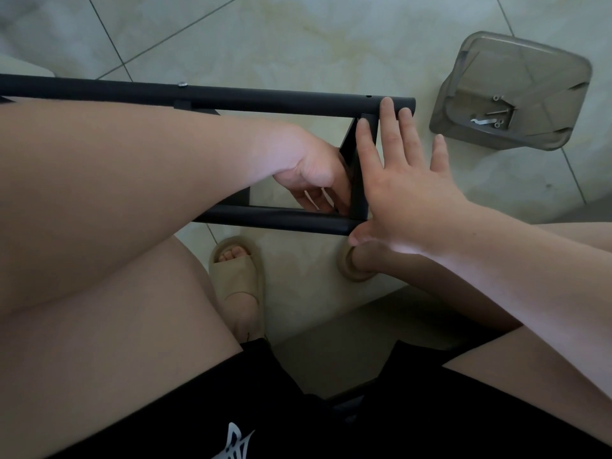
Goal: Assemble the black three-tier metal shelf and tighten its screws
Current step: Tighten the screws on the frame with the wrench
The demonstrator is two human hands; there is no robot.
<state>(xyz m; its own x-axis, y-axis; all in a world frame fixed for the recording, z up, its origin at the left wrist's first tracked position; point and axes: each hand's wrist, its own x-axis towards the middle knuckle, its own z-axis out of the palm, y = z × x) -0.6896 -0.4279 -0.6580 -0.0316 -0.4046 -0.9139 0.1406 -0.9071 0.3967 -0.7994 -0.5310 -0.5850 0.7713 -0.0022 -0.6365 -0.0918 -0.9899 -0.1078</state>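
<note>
The black metal shelf frame (265, 101) lies on its side over the tiled floor. Two round black tubes run left to right, joined near their right ends by a flat black crosspiece (359, 193). A silver screw head (182, 84) sits on top of the far tube. My left hand (311, 173) reaches between the tubes, its fingers curled against the inner side of the crosspiece; whether they hold anything is hidden. My right hand (400, 180) lies flat and spread against the crosspiece's outer side, fingertips touching the far tube, thumb under the near tube's end.
A clear grey plastic container (563, 81) stands on the floor at the right with screws and a small wrench (484, 120) inside. My feet in beige slippers (238, 279) rest below the frame. My knees and black shorts fill the foreground.
</note>
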